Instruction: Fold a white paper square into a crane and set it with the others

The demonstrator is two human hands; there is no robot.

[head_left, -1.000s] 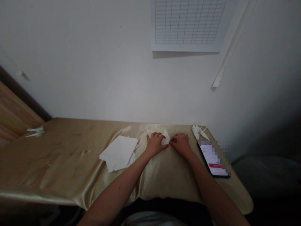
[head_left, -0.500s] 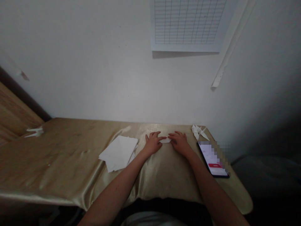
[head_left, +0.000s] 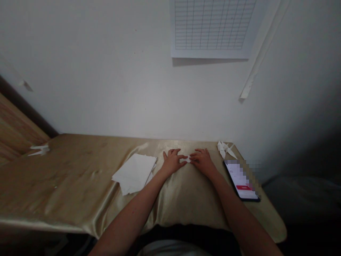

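Observation:
My left hand (head_left: 172,161) and my right hand (head_left: 203,160) lie side by side on the gold satin cloth (head_left: 80,177) near the table's far edge. Their fingers are spread and press flat on a small folded piece of white paper (head_left: 187,159), of which only a sliver shows between the fingertips. Both forearms reach in from the bottom of the view.
A stack of white paper sheets (head_left: 134,172) lies left of my hands. Folded white paper figures (head_left: 226,149) sit at the far right corner, a lit phone (head_left: 242,180) beside my right arm. Another paper figure (head_left: 39,149) rests far left. A grid chart (head_left: 213,26) hangs on the wall.
The paper flap that stood up between my hands a second ago has been folded down flat. Both hands now press on it, closer together.

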